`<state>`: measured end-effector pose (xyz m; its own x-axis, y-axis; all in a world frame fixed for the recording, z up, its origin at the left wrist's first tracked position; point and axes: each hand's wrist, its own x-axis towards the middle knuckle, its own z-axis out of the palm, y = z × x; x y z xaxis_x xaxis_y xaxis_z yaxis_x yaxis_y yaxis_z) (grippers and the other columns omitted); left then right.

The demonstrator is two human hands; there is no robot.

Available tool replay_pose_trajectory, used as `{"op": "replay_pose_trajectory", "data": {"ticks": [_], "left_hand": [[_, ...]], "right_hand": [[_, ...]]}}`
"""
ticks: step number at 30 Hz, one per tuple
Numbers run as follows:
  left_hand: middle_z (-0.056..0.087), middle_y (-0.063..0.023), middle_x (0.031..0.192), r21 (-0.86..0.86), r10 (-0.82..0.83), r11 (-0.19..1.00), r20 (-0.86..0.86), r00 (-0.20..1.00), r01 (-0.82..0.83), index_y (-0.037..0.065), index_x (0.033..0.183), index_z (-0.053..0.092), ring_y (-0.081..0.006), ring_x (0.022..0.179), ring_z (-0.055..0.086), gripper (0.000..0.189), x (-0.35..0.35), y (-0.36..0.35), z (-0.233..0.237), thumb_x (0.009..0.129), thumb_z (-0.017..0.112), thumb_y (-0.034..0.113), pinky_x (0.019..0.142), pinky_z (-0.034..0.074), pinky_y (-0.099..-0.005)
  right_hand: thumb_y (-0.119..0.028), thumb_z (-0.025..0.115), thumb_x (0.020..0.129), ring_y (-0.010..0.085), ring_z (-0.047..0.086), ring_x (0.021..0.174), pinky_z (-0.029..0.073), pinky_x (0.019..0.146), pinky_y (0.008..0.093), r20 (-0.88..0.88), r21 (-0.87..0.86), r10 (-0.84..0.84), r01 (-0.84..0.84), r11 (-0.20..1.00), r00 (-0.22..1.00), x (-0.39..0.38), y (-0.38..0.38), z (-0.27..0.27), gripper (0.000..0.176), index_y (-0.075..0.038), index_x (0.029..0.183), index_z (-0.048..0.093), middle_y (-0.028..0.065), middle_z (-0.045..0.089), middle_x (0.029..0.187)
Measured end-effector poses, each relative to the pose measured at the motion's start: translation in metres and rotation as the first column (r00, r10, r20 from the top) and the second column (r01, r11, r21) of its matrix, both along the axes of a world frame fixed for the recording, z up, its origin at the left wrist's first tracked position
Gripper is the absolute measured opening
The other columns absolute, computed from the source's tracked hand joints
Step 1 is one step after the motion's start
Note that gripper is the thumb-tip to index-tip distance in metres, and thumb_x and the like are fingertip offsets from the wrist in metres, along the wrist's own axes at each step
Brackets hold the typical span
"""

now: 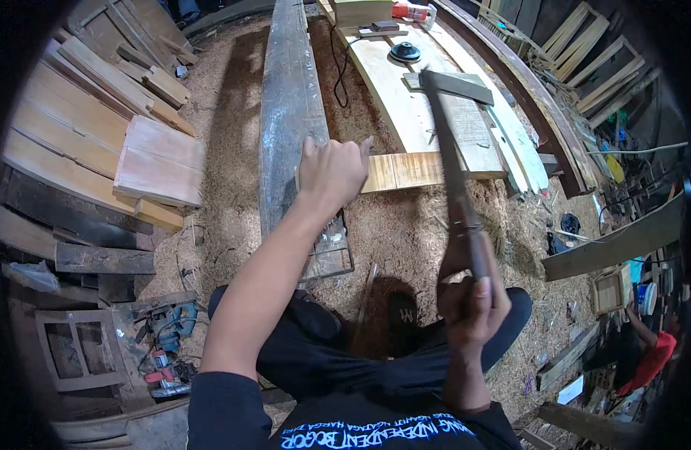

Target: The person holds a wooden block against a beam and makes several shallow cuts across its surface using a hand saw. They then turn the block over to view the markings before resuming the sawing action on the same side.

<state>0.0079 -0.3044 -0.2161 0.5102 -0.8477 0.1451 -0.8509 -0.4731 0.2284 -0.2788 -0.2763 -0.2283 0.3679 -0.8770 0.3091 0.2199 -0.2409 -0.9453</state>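
Note:
My left hand (334, 169) is closed over the near end of a short light-brown wooden board (409, 171), with the thumb sticking out to the right. The board lies across from a dark, worn plank (293, 105) to the pale timber on the right, and thin dark lines cross its face. In my right hand (473, 307) is the wooden handle of a handsaw (452, 150). Its long dark blade points up and away, seen nearly edge-on, so its teeth cannot be made out. The blade passes in front of the board's right end.
Pale planks (390, 90) carry a round black pad (404, 52), a grey wood strip (458, 86) and a red tool (410, 11). Sawdust covers the floor. Stacked boards (68, 135) stand left, above power tools (173, 326). A person in red (653, 360) is at far right.

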Motion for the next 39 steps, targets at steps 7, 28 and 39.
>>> {"op": "replay_pose_trajectory", "data": {"ticks": [7,28,39], "left_hand": [[0.072,-0.0183,0.069,-0.428,0.0,0.899,0.223,0.975,0.098,0.007,0.077,0.077,-0.0352,0.059,0.07,0.058,0.013,0.0,-0.01,0.112,0.043,0.04,0.077,0.052,-0.0482],[0.06,0.0004,0.057,-0.631,0.035,0.576,0.654,0.756,0.519,0.015,0.057,0.058,-0.0167,0.053,0.061,0.044,0.013,0.014,0.003,0.097,0.072,0.025,0.06,0.038,-0.0335],[0.053,-0.0042,0.058,-0.622,-0.03,0.592,0.618,0.786,0.512,0.01,0.061,0.057,-0.0222,0.052,0.055,0.037,0.014,0.011,0.002,0.096,0.069,0.016,0.059,0.038,-0.0364]], "right_hand": [[-0.03,0.055,0.109,0.0138,0.069,0.086,0.054,0.077,0.0263,-0.074,-0.435,-0.334,0.271,0.859,0.94,-0.024,-0.072,-0.016,0.055,0.011,0.147,0.055,0.0139,0.075,0.103],[-0.005,0.073,0.098,0.004,0.058,0.074,0.046,0.065,0.021,0.01,-0.169,0.203,-0.198,0.966,0.979,0.071,-0.153,-0.041,0.031,0.001,0.127,0.069,0.002,0.07,0.093],[-0.01,0.073,0.098,0.0048,0.059,0.073,0.045,0.064,0.0213,-0.016,-0.229,0.161,-0.16,0.96,0.987,0.073,-0.159,-0.049,0.03,0.0,0.127,0.07,0.0021,0.07,0.091]]}}
